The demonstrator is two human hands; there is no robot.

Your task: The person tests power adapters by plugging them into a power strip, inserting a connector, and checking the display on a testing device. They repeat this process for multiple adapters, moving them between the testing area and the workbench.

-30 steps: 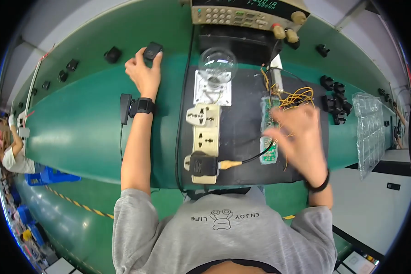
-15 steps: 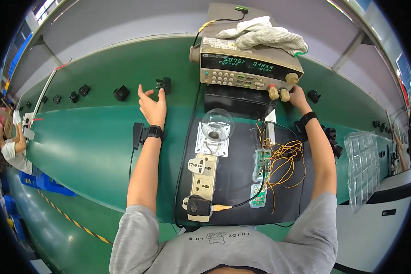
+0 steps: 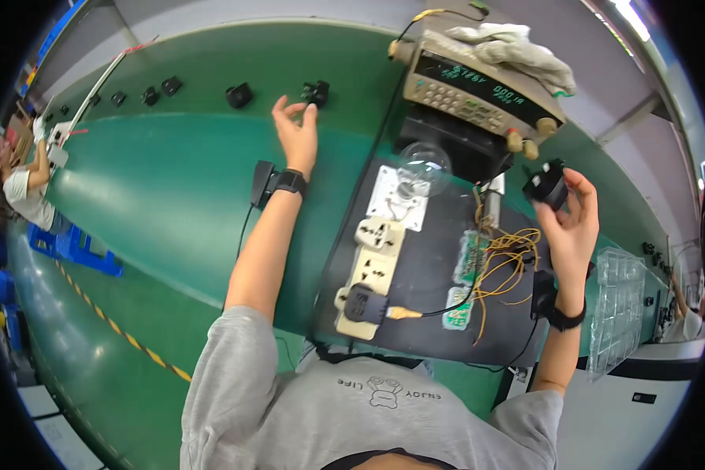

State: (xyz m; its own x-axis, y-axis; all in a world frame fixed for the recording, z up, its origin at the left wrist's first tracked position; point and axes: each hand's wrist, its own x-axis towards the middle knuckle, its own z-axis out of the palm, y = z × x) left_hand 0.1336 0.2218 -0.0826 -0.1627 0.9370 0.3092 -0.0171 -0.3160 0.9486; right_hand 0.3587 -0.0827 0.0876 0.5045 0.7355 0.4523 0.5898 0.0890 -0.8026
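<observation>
Between the thumb and fingers of my right hand [image 3: 573, 227] is a black plug adapter [image 3: 547, 186], raised over the right side of the bench with its prongs facing up and away. My left hand [image 3: 296, 139] is stretched out to the far left of the bench unit, thumb and fingers apart. Just beyond its thumb tip stands another black adapter with prongs [image 3: 316, 93]; whether they touch I cannot tell. A third black adapter [image 3: 361, 303] is plugged into the cream power strip [image 3: 372, 268], with a yellow-ended cable joined to it.
A bench instrument with a lit display [image 3: 478, 86] stands at the back, white gloves [image 3: 517, 47] on top. Clear bulb [image 3: 425, 166], green circuit boards [image 3: 468, 258] and loose yellow wires [image 3: 509, 262] lie on the black mat. A clear plastic tray [image 3: 615, 305] is at right; a co-worker [image 3: 27, 188] sits far left.
My right hand has come from beside the instrument's corner toward me, now showing the black adapter in it. The left hand stays by its adapter. The display's figures differ, and the view has turned.
</observation>
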